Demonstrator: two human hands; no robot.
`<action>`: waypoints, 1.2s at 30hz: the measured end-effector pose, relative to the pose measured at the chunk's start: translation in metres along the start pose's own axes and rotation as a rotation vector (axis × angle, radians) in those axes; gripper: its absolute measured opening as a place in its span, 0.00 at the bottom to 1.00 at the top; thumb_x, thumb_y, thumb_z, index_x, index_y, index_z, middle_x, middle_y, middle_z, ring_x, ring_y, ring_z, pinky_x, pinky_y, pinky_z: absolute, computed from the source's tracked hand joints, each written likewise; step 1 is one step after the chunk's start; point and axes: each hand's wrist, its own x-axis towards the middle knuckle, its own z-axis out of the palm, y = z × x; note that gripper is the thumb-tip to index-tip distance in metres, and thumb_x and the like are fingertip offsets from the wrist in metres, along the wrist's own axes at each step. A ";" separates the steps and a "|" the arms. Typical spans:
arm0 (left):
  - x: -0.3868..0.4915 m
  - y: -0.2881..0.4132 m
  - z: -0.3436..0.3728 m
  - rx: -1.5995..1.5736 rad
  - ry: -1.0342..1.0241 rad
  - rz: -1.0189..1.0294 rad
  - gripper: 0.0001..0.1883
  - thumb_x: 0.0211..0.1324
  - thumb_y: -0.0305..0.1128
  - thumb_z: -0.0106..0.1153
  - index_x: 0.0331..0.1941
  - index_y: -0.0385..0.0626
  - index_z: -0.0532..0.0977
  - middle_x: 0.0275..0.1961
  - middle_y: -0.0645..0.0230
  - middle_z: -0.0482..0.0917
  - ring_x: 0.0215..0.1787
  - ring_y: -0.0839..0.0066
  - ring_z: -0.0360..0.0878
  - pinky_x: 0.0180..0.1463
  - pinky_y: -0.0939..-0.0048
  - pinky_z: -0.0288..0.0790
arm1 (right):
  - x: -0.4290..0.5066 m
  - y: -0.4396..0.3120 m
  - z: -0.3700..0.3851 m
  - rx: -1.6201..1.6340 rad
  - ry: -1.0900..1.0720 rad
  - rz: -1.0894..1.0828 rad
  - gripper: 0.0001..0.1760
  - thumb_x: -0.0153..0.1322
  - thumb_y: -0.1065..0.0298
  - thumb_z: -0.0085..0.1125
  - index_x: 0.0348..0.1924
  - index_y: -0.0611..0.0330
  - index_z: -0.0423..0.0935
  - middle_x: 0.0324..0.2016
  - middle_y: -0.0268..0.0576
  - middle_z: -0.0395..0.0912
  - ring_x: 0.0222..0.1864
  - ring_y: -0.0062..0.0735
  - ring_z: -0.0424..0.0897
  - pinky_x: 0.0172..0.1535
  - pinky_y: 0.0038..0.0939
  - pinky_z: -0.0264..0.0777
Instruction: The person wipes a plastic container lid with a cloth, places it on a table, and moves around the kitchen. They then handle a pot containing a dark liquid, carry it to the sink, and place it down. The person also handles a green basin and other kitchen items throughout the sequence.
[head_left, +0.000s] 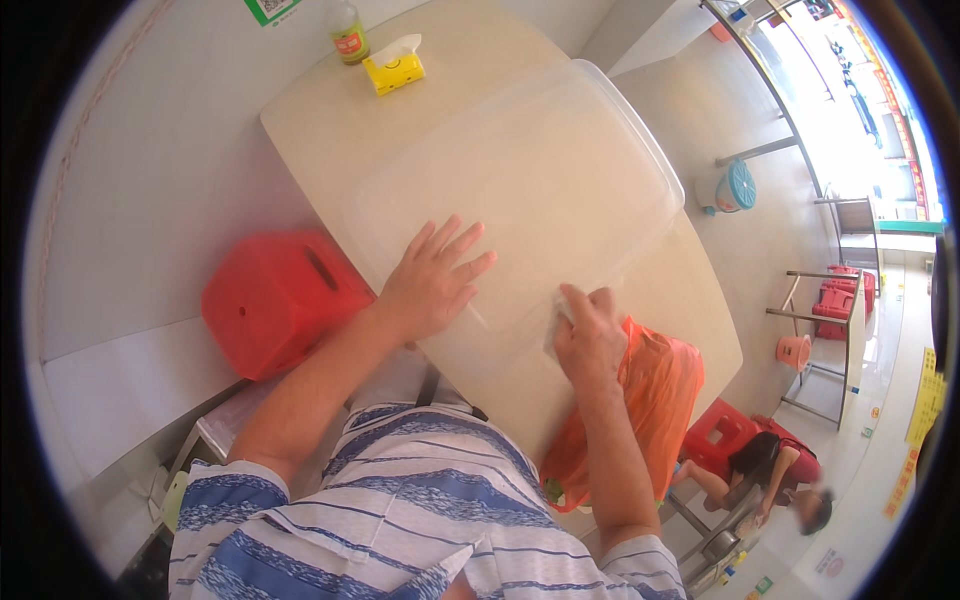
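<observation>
A large sheet-like piece of translucent plastic (637, 127), a lid or shallow tray with rounded corners and a raised rim, lies across the cream tabletop (495, 34). My left hand (431, 285) has its fingers spread over the near left part of the plastic and holds nothing. Pinched in my right hand (592, 337) is a crumpled pale cloth or tissue (556, 330), low over the near right part of the plastic. The fingers hide much of that wad. Just right of this hand, an orange plastic bag (664, 382) sits at the table's edge, its contents mostly hidden.
A yellow tissue pack (395, 73) and a glass bottle (347, 34) stand at the far left by the wall. Red plastic stools (262, 300) are left of the table. At right are a lidded bucket (727, 187) and a seated person (780, 472) near a metal pot (720, 545).
</observation>
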 end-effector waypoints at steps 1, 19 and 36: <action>0.001 0.000 -0.001 0.003 -0.002 -0.002 0.27 0.68 0.37 0.60 0.71 0.56 0.72 0.81 0.60 0.60 0.84 0.50 0.51 0.82 0.41 0.48 | 0.000 -0.001 0.000 -0.017 -0.008 -0.002 0.24 0.63 0.75 0.66 0.53 0.47 0.84 0.40 0.41 0.76 0.39 0.44 0.82 0.35 0.43 0.78; -0.004 -0.006 0.003 -0.013 0.005 -0.013 0.29 0.67 0.36 0.61 0.71 0.57 0.71 0.81 0.60 0.60 0.83 0.50 0.53 0.82 0.40 0.48 | -0.018 -0.025 0.020 0.256 -0.057 -0.153 0.20 0.65 0.71 0.67 0.51 0.50 0.79 0.43 0.48 0.76 0.40 0.54 0.82 0.37 0.48 0.79; -0.007 -0.005 0.001 -0.054 0.028 -0.017 0.29 0.65 0.34 0.62 0.71 0.57 0.72 0.80 0.61 0.61 0.83 0.50 0.54 0.83 0.41 0.48 | 0.021 -0.007 0.002 0.091 -0.041 -0.016 0.19 0.64 0.69 0.69 0.49 0.49 0.83 0.40 0.45 0.77 0.37 0.50 0.83 0.38 0.46 0.80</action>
